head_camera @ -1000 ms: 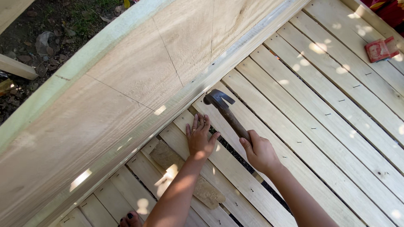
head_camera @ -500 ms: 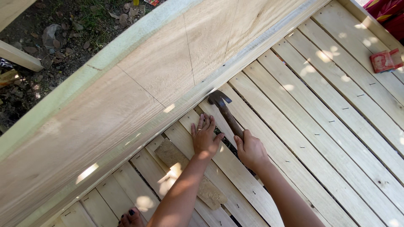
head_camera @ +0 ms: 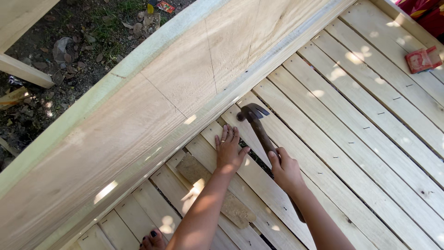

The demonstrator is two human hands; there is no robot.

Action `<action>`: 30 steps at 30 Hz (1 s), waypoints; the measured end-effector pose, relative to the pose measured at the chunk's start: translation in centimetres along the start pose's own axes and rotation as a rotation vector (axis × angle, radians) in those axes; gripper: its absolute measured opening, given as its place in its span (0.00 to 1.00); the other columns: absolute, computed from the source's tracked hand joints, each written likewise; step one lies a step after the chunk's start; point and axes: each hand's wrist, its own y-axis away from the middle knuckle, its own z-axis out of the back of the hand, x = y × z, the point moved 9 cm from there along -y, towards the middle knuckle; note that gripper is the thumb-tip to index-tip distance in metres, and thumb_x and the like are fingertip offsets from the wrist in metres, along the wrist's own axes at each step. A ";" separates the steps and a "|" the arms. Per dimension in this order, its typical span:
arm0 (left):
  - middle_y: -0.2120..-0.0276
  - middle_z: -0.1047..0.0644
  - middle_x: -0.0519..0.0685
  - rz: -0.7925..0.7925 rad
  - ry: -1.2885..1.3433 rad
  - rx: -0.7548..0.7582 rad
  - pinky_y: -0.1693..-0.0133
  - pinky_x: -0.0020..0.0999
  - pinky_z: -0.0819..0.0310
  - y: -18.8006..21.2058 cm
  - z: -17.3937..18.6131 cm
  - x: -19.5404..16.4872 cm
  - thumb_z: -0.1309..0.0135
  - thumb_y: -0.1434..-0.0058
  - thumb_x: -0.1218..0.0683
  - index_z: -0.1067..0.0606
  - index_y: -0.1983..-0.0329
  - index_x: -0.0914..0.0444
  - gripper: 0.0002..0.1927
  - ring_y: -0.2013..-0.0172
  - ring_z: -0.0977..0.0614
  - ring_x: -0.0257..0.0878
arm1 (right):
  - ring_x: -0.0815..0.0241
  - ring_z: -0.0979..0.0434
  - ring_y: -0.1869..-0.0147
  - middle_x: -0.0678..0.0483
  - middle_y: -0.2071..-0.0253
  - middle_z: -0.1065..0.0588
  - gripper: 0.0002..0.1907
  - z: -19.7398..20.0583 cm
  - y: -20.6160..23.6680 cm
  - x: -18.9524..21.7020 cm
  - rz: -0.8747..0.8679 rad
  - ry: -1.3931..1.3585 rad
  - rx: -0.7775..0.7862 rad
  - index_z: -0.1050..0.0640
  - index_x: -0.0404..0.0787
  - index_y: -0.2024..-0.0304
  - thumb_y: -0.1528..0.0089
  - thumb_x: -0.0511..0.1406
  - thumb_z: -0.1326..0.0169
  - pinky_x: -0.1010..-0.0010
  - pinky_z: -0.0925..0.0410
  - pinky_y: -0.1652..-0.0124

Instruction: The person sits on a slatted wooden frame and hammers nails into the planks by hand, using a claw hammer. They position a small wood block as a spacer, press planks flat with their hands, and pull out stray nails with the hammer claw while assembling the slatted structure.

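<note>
While the left hand (head_camera: 228, 153) lies flat with its fingers spread on a pale wooden slat (head_camera: 259, 180), the right hand (head_camera: 286, 170) is wrapped tight around the brown handle of a claw hammer (head_camera: 257, 124). The hammer runs up and to the left from that fist — its dark head sits just beyond the left fingertips, near the upper end of the slat, with the claw pointing right. Head and fingertips are close but apart; whether the hammer face touches the wood cannot be told.

The slats form a slatted floor (head_camera: 370, 139) that runs diagonally across the view, dotted with small nail marks and patches of sun. Just past the hammer head the floor meets a broad wooden side board (head_camera: 152, 106), which slopes from lower left to upper right and carries a few thin pencil lines. Below the left forearm a rough, darker scrap of wood (head_camera: 217, 190) lies beneath the gaps in the slats, and a bare foot with dark nail polish (head_camera: 151, 240) shows at the bottom edge. Far from both hands — at the upper right — a small red packet (head_camera: 422, 59) rests on the slats. Beyond the board lies bare ground with dry leaves (head_camera: 69, 41).
</note>
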 end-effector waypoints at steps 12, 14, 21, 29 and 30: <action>0.24 0.47 0.52 0.038 -0.188 -0.164 0.32 0.68 0.62 -0.6 2.0 3.1 0.57 0.30 0.42 0.41 0.27 0.64 0.33 0.24 0.51 0.49 | 0.60 0.26 0.78 0.53 0.76 0.27 0.13 -0.7 1.7 0.9 0.084 -0.489 0.046 0.31 0.37 0.56 0.37 0.38 0.46 0.63 0.30 0.75; 0.23 0.49 0.53 0.039 -0.220 -0.190 0.32 0.67 0.62 -0.7 2.1 3.0 0.58 0.29 0.44 0.42 0.26 0.65 0.33 0.24 0.51 0.48 | 0.53 0.26 0.79 0.48 0.79 0.27 0.13 -0.6 1.6 2.4 0.088 -0.246 0.021 0.30 0.38 0.54 0.35 0.39 0.47 0.59 0.32 0.75; 0.24 0.50 0.56 0.048 -0.283 -0.229 0.31 0.65 0.60 -0.7 1.5 3.3 0.60 0.28 0.48 0.43 0.26 0.69 0.32 0.24 0.52 0.50 | 0.35 0.21 0.73 0.40 0.77 0.23 0.15 -1.3 3.1 7.5 0.373 0.048 -0.162 0.33 0.39 0.50 0.34 0.41 0.51 0.48 0.31 0.73; 0.25 0.45 0.58 0.112 -0.146 -0.182 0.31 0.55 0.50 -0.7 2.4 3.5 0.58 0.29 0.52 0.39 0.29 0.71 0.28 0.25 0.47 0.51 | 0.31 0.23 0.69 0.37 0.75 0.24 0.17 -4.7 -1.8 6.6 0.145 0.197 -0.114 0.33 0.37 0.57 0.32 0.45 0.51 0.44 0.32 0.68; 0.25 0.44 0.57 0.112 -0.134 -0.189 0.32 0.54 0.49 -0.8 2.8 3.5 0.58 0.29 0.52 0.38 0.29 0.71 0.28 0.26 0.46 0.51 | 0.32 0.22 0.70 0.37 0.76 0.23 0.16 -4.0 -1.3 6.8 0.143 0.121 -0.117 0.32 0.38 0.59 0.32 0.45 0.51 0.45 0.32 0.69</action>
